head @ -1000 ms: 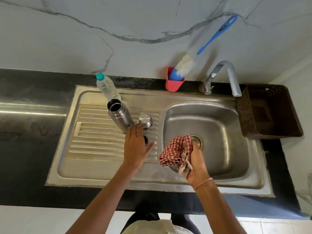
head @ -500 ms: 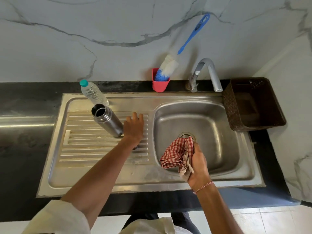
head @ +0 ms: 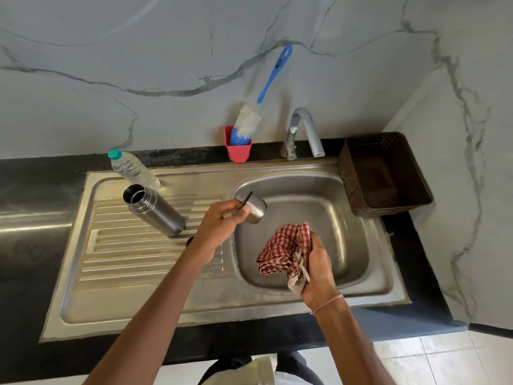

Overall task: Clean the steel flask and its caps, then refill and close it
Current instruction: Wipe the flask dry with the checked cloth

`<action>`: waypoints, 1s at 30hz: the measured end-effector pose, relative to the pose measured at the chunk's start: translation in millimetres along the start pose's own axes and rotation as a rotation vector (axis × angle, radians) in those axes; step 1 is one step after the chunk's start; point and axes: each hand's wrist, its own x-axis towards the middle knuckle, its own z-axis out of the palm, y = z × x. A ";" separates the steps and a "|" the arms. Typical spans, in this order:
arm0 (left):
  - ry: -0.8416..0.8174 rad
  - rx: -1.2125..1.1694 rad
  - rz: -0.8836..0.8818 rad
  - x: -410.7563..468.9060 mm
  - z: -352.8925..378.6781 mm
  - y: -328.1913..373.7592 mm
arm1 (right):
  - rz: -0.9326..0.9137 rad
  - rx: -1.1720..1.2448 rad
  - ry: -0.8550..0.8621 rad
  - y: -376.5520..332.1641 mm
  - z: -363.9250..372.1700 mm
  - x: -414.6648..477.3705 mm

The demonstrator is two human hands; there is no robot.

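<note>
Steel cap (head: 256,211) in left hand (head: 219,229), cloth (head: 280,251) (right hand (head: 319,270))

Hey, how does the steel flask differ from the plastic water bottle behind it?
The steel flask is uncapped, its mouth open; the plastic bottle wears a teal cap. The flask is opaque brushed metal; the bottle is clear. The flask looks wider than the bottle. Both stand left of the basin.

a small dark object (head: 190,240), at nine o'clock of the left wrist, is mostly hidden and unidentifiable. the left hand (head: 219,226) covers part of the steel cap (head: 256,209). the checked cloth (head: 280,251) hides the fingers of the right hand (head: 319,270). both forearms are cut off at six o'clock.
</note>
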 end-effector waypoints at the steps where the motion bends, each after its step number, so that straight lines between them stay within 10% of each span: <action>1: 0.063 0.099 0.038 -4.0 3.8 0.9 | 0.004 0.008 -0.009 -3.3 -2.1 -1.4; 12: 0.004 0.077 0.230 -50.7 41.3 25.0 | -0.290 -0.109 -0.203 -20.4 -18.4 -0.2; 22: -0.011 -0.048 0.167 -65.3 63.3 43.7 | -1.299 -1.074 -0.223 -17.3 -18.6 -3.8; 26: -0.053 -0.063 0.271 -73.3 62.1 46.3 | -1.208 -1.122 -0.170 -35.5 -6.4 -13.4; 30: -0.100 -0.033 0.350 -78.5 62.4 35.9 | -0.699 -0.985 -0.305 -70.5 3.6 -19.1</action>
